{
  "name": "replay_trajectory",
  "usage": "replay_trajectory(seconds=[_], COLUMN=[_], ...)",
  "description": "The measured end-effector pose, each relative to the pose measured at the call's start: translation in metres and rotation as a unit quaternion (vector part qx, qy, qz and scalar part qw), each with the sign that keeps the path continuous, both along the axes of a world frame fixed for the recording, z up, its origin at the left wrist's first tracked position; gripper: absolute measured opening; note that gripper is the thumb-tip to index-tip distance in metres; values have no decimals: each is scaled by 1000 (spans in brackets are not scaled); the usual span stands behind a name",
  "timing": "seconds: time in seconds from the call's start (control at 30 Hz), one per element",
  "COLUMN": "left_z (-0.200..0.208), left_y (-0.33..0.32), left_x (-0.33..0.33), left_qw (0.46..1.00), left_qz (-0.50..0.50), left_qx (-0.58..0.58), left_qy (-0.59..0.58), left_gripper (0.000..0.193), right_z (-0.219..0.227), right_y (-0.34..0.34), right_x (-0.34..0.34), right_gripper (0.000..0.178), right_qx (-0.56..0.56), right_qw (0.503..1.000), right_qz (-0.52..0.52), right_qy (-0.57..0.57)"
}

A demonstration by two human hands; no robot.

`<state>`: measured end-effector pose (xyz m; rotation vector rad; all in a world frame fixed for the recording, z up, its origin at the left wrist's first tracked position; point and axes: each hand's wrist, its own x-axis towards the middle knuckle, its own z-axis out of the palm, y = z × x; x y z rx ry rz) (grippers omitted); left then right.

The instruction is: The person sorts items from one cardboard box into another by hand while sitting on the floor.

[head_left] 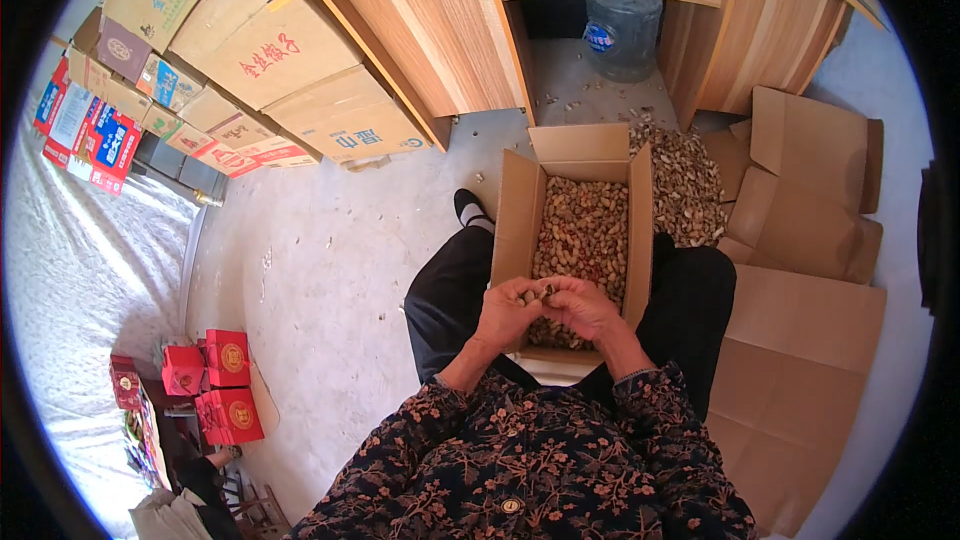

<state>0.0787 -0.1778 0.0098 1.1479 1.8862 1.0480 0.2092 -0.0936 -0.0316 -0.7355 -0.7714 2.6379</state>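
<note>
An open cardboard box (517, 210) stands between my knees, filled with unshelled peanuts (583, 220) and some red kernels among them. Over its near end my two hands meet, fingertips together. My left hand (508, 314) is closed around peanuts or pieces of shell (528, 296), which show between its thumb and fingers. My right hand (585, 310) is closed too, pinching at a peanut against the left fingertips. The fingers partly hide what they hold, so I cannot tell whether that shell is cracked.
A pile of empty peanut shells (685, 185) lies on the floor right of the box, beside flattened cardboard (810, 340). Ahead is a wooden desk (420, 30) with a large water bottle (622, 40) under it. Stacked cartons (270, 50) stand far left, red gift boxes (228, 415) near left.
</note>
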Motion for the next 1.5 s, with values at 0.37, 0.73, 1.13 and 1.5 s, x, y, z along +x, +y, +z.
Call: replay_trajectory(seconds=[0.37, 0.73, 1.13, 1.5], left_z=[2, -3, -17, -13], left_y=[1, -8, -18, -11], left_x=[-5, -16, -15, -13], left_qw=[981, 849, 823, 801], left_qz=[64, 129, 110, 50], left_qx=[-42, -24, -109, -91], left_qy=[-180, -511, -546, -590], left_gripper=[13, 14, 11, 19], right_z=[-1, -6, 13, 42], right_y=[1, 16, -8, 11], right_x=[0, 1, -5, 9], right_gripper=[25, 51, 28, 27], right_qx=[9, 406, 478, 332], right_qw=[998, 889, 846, 925], right_qz=[-8, -51, 95, 34], right_qy=[-54, -208, -214, -185])
